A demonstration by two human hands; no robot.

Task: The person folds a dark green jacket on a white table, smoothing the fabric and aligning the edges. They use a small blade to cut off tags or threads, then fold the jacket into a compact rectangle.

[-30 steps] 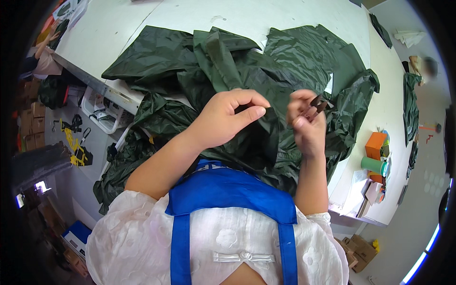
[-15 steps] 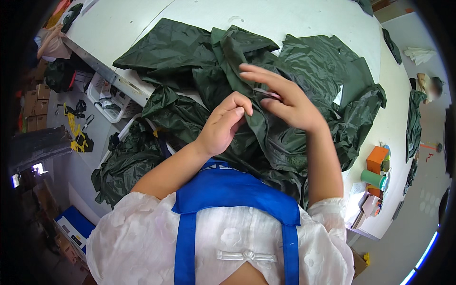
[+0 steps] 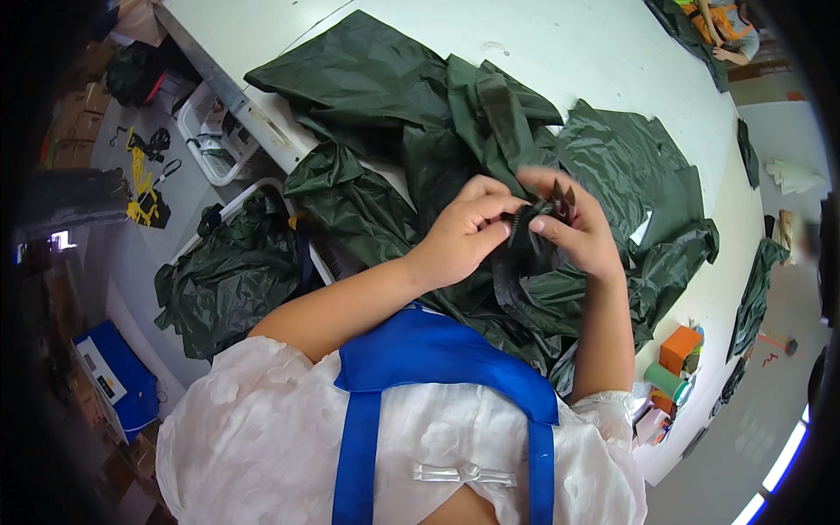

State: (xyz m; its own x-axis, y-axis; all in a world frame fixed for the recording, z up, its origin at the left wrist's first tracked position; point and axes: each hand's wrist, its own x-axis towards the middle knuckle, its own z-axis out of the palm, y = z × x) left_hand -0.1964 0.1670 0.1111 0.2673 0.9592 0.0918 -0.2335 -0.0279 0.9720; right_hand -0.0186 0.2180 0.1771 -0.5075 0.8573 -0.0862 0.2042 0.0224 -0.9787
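A heap of shiny dark green fabric [image 3: 367, 79], seemingly a coated garment, lies across the white table in front of me. My left hand [image 3: 468, 229] is closed, its thumb and finger pinching a black zipper [image 3: 514, 220] on the fabric. Right beside it, my right hand [image 3: 577, 229] has its fingers curled round small thread snips [image 3: 564, 198], whose dark pointed tips stick up between the fingers. Its thumb and index finger also meet the bunched fabric near the zipper. Most of the snips is hidden by the hand.
A white table [image 3: 595, 52] spreads ahead. At left stand a white basket [image 3: 210, 144] and another pile of green fabric [image 3: 232, 271]. To the right sit a green thread cone [image 3: 665, 382] and an orange box [image 3: 679, 348]. Another person [image 3: 731, 35] is at the far right.
Both hands have come together at the zipper, which the left hand now pinches. The right hand's fingers have curled in, and the snips' tips point up. The whole view has shifted.
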